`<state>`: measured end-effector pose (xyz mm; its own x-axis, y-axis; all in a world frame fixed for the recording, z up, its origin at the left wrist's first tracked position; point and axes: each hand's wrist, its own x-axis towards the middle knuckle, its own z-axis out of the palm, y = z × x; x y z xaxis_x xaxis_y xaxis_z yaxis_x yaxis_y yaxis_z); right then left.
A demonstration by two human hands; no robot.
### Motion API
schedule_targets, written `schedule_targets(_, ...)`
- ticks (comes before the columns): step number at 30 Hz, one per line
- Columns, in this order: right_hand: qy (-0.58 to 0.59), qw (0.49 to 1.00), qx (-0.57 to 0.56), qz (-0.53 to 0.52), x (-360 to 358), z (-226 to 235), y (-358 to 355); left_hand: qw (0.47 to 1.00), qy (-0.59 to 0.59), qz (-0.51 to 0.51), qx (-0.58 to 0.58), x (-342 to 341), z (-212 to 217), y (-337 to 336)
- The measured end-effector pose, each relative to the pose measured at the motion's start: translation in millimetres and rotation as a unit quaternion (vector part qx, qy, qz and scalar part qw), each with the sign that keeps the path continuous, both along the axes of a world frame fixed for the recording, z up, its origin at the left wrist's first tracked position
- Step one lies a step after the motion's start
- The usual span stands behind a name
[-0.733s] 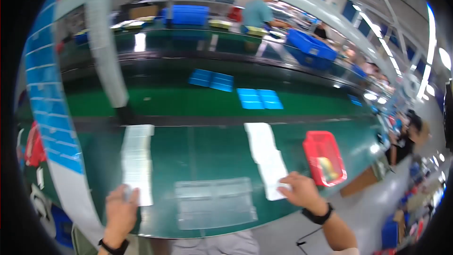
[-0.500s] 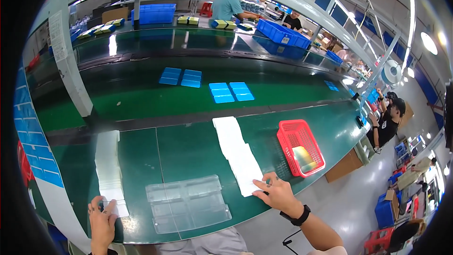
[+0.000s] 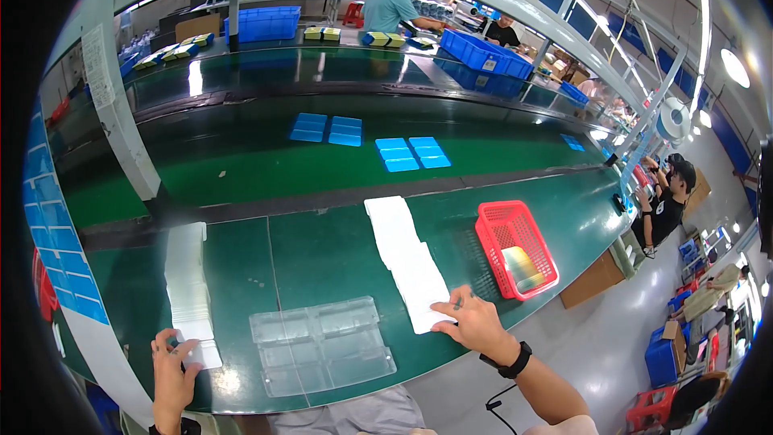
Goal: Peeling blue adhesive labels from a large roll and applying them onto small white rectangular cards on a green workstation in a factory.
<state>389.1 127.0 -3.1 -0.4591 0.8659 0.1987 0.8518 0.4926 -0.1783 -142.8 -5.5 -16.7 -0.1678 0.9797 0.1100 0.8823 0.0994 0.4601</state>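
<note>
On the left of the green table a long fanned row of white cards (image 3: 187, 274) runs away from me. My left hand (image 3: 173, 374) is at its near end, with thumb and fingers closed on the edge of the nearest card. A second overlapping row of white cards (image 3: 407, 254) lies right of the middle. My right hand (image 3: 477, 322), dark band on the wrist, pinches at that row's near right corner, thumb and forefinger close together. Between the two rows rests a clear plastic tray (image 3: 322, 346) with several shallow compartments, touched by neither hand.
A red plastic basket (image 3: 517, 250) holding yellowish sheets stands at the right. Beyond the table, a green conveyor belt (image 3: 258, 169) carries blue trays (image 3: 412, 154). A white post (image 3: 121, 113) rises at the left. Co-workers are at the back and far right.
The blue trays on the belt have shifted to the right. My right hand's fingers have curled in slightly at the card row's corner. My left hand has stayed nearly in place.
</note>
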Motion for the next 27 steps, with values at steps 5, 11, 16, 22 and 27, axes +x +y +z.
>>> schedule_targets(5, -0.006, 1.0, 0.01, 0.005, -6, 4, 3, 1.0, -0.018, 0.012, 0.018, 2, 2, 4)
schedule_targets(11, -0.02, 0.999, 0.044, 0.015, -2, -2, -3, 0.999, -0.013, 0.022, 0.023, 1, -3, 2)
schedule_targets(16, -0.015, 0.999, 0.035, 0.017, -3, -1, -4, 0.999, -0.02, 0.027, 0.016, 2, 1, 1)
schedule_targets(22, 0.019, 0.999, 0.022, 0.026, -7, 3, 2, 0.999, 0.027, -0.018, 0.012, 4, 7, -9)
schedule_targets(27, 0.488, 0.766, -0.398, -0.129, -10, 38, -17, 0.842, -0.516, 0.153, 0.048, 12, 11, -24)
